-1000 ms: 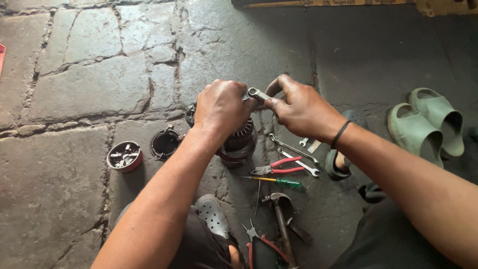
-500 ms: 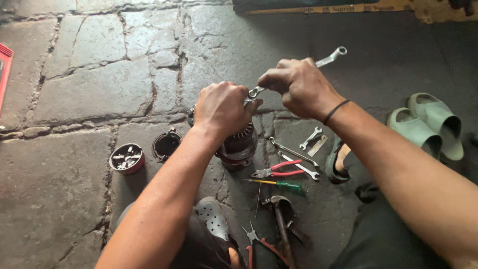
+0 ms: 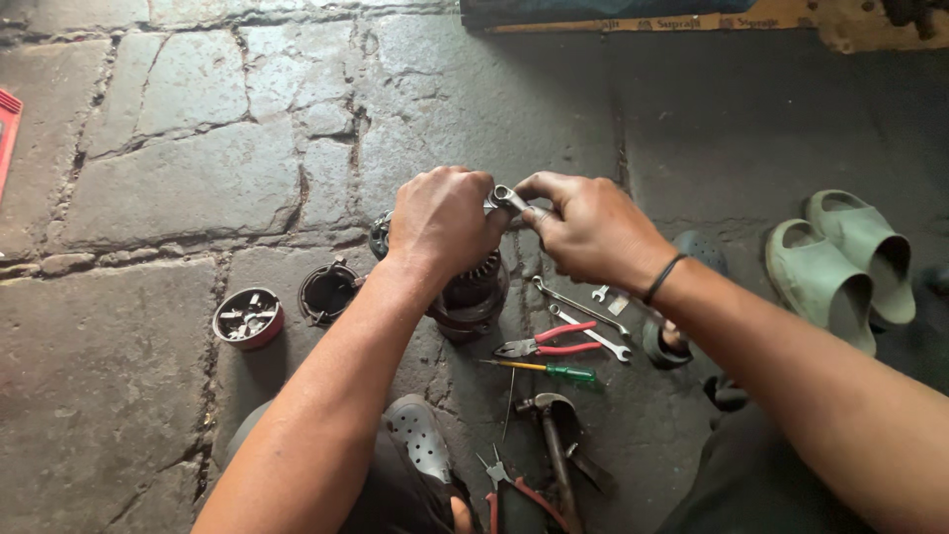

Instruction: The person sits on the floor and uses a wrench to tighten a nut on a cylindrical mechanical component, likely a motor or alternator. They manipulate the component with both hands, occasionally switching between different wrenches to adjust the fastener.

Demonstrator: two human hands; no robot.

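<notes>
Nearest the person, at the bottom of the view, a perforated grey clog (image 3: 420, 440) covers one foot, and beside it lie red-handled snips (image 3: 514, 494) and a hammer (image 3: 554, 435) with its head toward the hands. Just beyond these, a thin screwdriver (image 3: 554, 370) with a green handle lies across the stone floor (image 3: 198, 188), followed by red-handled pliers (image 3: 549, 343) and two open-ended spanners (image 3: 585, 321) set side by side, close together. To the left, well apart from the tools, a small red-rimmed tin (image 3: 248, 317) holds loose metal parts, and a dark round cap (image 3: 328, 292) rests between that tin and the workpiece. The workpiece is a dark cylindrical motor unit (image 3: 473, 297) standing upright on the floor, directly under both hands. The left hand (image 3: 442, 220) is closed over the top of the motor unit, fingers wrapped down around it. The right hand (image 3: 593, 229) is closed narrowly on the shaft of a wrench (image 3: 506, 198), whose ring end sits at the top of the unit, just beside the left knuckles; a dark band circles the right wrist. Farther right, a pair of pale green slides (image 3: 840, 262) lies on the floor, well apart from the work. At the far edge, a yellow board (image 3: 692, 22) runs along the top.
</notes>
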